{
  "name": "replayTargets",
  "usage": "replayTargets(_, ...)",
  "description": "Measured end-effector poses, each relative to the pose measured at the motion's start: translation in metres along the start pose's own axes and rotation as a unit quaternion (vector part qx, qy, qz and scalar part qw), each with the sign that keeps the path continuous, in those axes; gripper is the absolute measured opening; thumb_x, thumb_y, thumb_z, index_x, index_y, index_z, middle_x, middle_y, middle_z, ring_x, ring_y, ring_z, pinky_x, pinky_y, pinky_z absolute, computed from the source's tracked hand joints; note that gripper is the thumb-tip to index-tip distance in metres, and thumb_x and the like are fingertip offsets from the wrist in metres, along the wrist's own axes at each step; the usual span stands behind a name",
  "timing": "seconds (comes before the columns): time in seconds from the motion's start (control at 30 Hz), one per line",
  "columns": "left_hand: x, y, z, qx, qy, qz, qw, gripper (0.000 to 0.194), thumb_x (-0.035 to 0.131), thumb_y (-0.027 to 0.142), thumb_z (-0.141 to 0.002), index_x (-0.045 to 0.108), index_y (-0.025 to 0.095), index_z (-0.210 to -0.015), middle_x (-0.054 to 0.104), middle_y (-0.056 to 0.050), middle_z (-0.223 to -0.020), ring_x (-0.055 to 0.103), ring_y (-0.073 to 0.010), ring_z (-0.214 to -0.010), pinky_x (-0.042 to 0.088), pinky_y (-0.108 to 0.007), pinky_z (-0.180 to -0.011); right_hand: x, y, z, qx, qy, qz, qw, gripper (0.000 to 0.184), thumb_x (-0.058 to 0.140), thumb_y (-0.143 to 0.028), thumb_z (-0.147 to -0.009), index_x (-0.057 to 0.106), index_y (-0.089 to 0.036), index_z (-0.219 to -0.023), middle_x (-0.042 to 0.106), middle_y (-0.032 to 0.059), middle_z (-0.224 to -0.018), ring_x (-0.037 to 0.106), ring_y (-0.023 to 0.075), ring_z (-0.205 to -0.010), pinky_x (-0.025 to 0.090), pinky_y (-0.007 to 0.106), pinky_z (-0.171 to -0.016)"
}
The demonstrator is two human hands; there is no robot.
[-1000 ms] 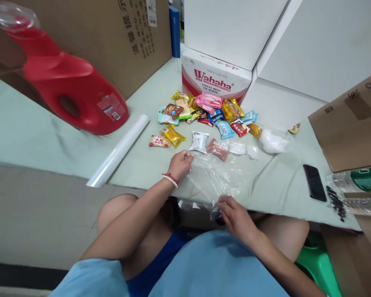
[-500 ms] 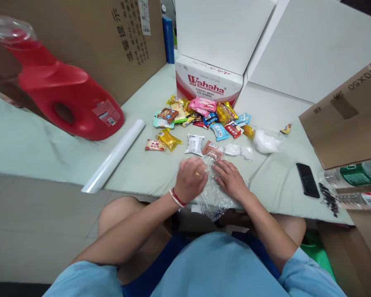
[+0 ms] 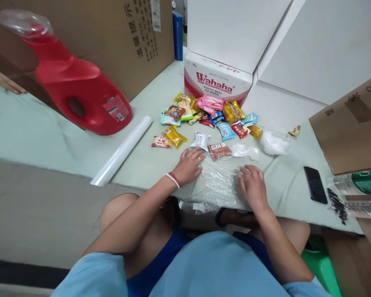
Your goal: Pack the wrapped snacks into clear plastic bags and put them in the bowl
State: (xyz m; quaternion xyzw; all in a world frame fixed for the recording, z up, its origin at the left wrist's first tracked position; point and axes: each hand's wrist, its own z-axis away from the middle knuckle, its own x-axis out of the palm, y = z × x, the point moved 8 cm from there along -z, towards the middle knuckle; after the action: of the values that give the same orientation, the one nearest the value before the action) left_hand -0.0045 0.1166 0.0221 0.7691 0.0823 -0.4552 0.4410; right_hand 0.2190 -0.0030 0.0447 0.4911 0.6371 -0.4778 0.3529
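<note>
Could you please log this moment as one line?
left hand: open, at left edge of clear plastic film | right hand: open, at its right edge | beyond film: wrapped snacks | farther right: black phone

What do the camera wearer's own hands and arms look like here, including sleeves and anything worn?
Both hands are bare, with no gloves. The left hand has a white beaded bracelet and a thin red bracelet at the wrist, and what looks like a gold-coloured ring. The right hand shows no jewellery. Light blue fabric sleeves leave both forearms uncovered.
</note>
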Motion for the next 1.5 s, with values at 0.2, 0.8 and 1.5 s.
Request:
replayTargets(0.2, 0.017, 0.038, 0.011, -0.045, 0.036, -0.044, 0.997, 0.020, 0.054, 0.024, -0.093, 0.071, 0.017, -0.101, 0.070, -0.016, -0.110, 0.060, -0.0342, -0.118, 0.043, -0.055, -0.103, 0.038, -0.098, 0.028, -0.099, -0.180, -0.126, 0.971, 0.038, 0.053, -0.022, -0.098, 0.064, -0.021, -0.134, 0.058, 0.0157, -0.133, 0.059, 0.0276, -0.113, 0.056, 0.042, -0.093)
replayTargets(0.8, 0.049, 0.030, 0.010, 0.016, -0.055, -0.152, 0.987, 0.058, 0.044, 0.046, -0.102, 0.046, 0.016, -0.152, 0.042, -0.015, -0.161, 0.028, -0.0305, -0.154, 0.015, -0.053, -0.126, 0.099, -0.203, -0.197, -0.180, -0.196, 0.004, 0.964, 0.058, 0.061, -0.040, -0.095, 0.051, -0.017, -0.147, 0.062, 0.0186, -0.132, 0.050, 0.0366, -0.125, 0.046, 0.047, -0.101)
replayTargets(1.5, 0.037, 0.018, 0.018, 0.041, -0.066, -0.123, 0.989, 0.054, 0.043, 0.041, -0.104, 0.045, 0.017, -0.153, 0.042, -0.014, -0.162, 0.032, -0.0291, -0.154, 0.023, -0.053, -0.127, 0.088, -0.184, -0.175, -0.183, -0.139, -0.155, 0.961, 0.058, 0.054, -0.020, -0.089, 0.049, -0.018, -0.147, 0.059, 0.0159, -0.138, 0.053, 0.0329, -0.124, 0.042, 0.052, -0.109)
